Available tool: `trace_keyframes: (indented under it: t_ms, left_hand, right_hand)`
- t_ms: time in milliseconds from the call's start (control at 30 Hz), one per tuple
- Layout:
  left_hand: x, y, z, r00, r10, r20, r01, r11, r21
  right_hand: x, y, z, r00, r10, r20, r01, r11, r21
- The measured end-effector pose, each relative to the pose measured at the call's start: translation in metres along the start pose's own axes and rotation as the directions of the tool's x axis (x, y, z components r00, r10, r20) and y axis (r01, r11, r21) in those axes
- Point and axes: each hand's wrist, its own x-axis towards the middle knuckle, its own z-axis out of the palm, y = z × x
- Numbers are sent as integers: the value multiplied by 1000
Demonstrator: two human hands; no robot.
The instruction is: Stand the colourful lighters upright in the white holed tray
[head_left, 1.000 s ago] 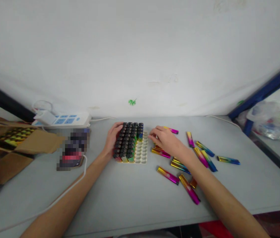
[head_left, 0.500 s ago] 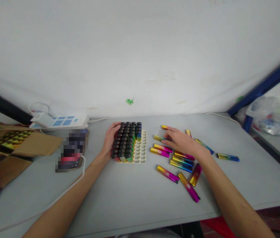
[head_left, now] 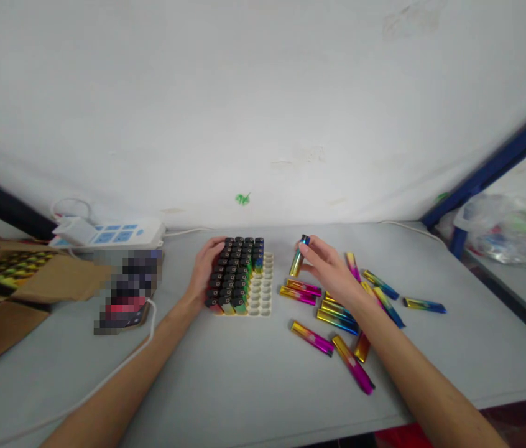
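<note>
The white slotted tray [head_left: 263, 292] stands on the table in front of me, with several rows of upright black-topped lighters [head_left: 232, 270] on its left side and bare slots on its right. My left hand [head_left: 207, 264] curls around the left side of the standing lighters, its fingertips at the far corner. Between thumb and fingers, my right hand [head_left: 321, 261] pinches a gold-to-blue lighter [head_left: 297, 256], tilted with its black end up, just right of the tray. Loose metallic lighters, gold-pink [head_left: 312, 338] and gold-blue [head_left: 336, 320], lie below and beside that hand.
To the left are an open cardboard box [head_left: 69, 283] with yellow-black items inside, a blurred-out phone-like object [head_left: 130, 292] with a white cable [head_left: 151, 330], and a power strip [head_left: 123, 233]. Plastic bags [head_left: 505, 227] sit beyond a blue post [head_left: 491, 174] at right.
My right hand has lifted a gold-blue lighter from the table and tipped it up toward the tray. Some loose lighters at right have shifted. My left hand stays at the tray.
</note>
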Motion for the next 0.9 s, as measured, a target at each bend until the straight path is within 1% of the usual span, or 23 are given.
trace_keyframes:
  t_ms: [67,133,200,267,333,433,533,700,800,900]
  left_hand:
    - [-1,2,2,999,29,-19,-29,999,-12]
    - [-2,3,3,998,46,-30,-47,998,-33]
    - [-2,2,4,999,42,-26,-43,998,-54]
    - [-2,0,3,999,42,-21,-43,997,-67]
    - [-1,-2,3,999,43,-22,-45,997,-70]
    - [0,-3,3,998,40,-44,-43,996,-73]
    - [0,-3,4,998,41,-56,-45,996,-77]
    - [0,-1,5,998,40,-43,-44,996,-84]
    - [0,0,6,998,39,-53,-44,994,-96]
    - [0,0,7,997,42,-59,-47,995,-90]
  right_hand:
    - [-4,-1,8,994,55,89,-67,988,138]
    - [-7,0,14,986,52,158,-78,983,166]
    - [-9,2,18,987,-1,161,-13,996,85]
    - [-9,5,21,989,-47,137,56,996,-63]
    - [-10,8,23,992,-58,109,79,977,-196]
    - [-12,7,28,994,-85,66,104,926,-363]
    - [-12,3,33,989,-144,35,142,845,-515]
    - [-13,2,38,992,-122,-18,82,762,-643]
    - [-13,7,37,994,-100,-42,45,735,-677]
    - [-13,10,36,995,-89,-39,37,720,-693]
